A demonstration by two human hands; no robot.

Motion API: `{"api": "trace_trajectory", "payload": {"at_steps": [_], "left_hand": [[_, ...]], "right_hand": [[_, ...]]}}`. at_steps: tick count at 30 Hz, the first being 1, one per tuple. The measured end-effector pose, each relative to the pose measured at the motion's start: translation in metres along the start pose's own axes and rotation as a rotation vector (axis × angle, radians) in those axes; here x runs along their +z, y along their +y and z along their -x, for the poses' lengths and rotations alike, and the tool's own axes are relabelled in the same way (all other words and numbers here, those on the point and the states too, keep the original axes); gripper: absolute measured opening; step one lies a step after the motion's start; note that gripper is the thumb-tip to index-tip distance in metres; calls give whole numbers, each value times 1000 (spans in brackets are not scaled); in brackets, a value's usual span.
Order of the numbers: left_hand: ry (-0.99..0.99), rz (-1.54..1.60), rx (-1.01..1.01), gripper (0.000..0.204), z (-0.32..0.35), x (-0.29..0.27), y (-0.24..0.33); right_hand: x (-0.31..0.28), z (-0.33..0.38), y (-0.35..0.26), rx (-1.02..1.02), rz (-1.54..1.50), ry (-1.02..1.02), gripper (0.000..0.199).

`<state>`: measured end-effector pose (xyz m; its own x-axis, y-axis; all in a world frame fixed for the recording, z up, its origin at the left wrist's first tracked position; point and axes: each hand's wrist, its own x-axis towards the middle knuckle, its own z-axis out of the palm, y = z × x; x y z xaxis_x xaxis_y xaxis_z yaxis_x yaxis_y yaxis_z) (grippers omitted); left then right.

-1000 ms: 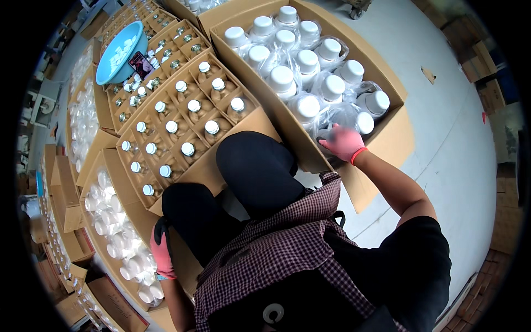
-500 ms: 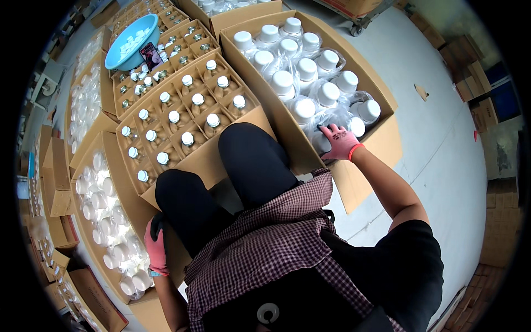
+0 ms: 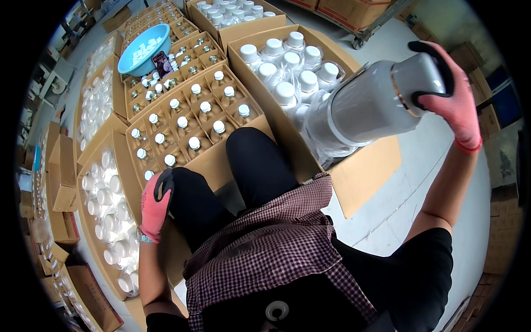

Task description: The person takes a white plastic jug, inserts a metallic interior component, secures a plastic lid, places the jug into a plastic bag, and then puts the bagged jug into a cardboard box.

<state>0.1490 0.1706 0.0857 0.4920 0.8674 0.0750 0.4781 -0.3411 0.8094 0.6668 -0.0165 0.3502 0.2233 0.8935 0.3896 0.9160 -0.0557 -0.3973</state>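
1. Centrally, a divided box (image 3: 264,126) holds small clear bottles (image 3: 182,124) with white caps, one to a cell.
2. Right of the divided box, an open long box (image 3: 290,143) is packed with big white-capped bottles (image 3: 285,91) in clear plastic bags.
3. Left of the divided box, another box (image 3: 124,166) holds pale, white-capped containers (image 3: 110,221) crowded together under plastic.
4. Just beyond the divided box, a second box with cells (image 3: 180,81) holds small bottles with shiny tops, loose white caps among them. A blue basin (image 3: 146,67) full of small white caps sits there too, with a phone (image 3: 162,65) beside it.
5. To the right of the divided box, a large bottle (image 3: 365,105) slants over the near end of the long box, cap end raised and pointing right.
6. This large bottle looks smooth and grey, broad-bodied, with a thin gold ring below the cap; clear plastic wraps its lower part.
7. The right hand (image 3: 456,97), in a pink and black glove, is closed around its cap, thumb and fingers on opposite sides.
8. At the divided box's near left corner, the left hand (image 3: 156,203), gloved alike, is half curled beside the left knee (image 3: 191,185), a gap between thumb and fingers, gripping nothing visible.
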Motion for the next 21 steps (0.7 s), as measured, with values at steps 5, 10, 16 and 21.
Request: {"api": "trace_trajectory", "payload": {"at_steps": [5,10,16,21], "left_hand": [[-279,707,206,100,-60,83,52],[367,1162,313,92,-96,47,83],[199,1017,642,66,-86,-48,11],[326,923,363,38,-85,29,13]], "right_hand": [[-51,25,-45,-288,-247,380,80],[90,32,-49,-143,-947,382,100],[272,63,-59,-133,-1191,-493,118],[358,106,-108,-135,-849,-416,104]]}}
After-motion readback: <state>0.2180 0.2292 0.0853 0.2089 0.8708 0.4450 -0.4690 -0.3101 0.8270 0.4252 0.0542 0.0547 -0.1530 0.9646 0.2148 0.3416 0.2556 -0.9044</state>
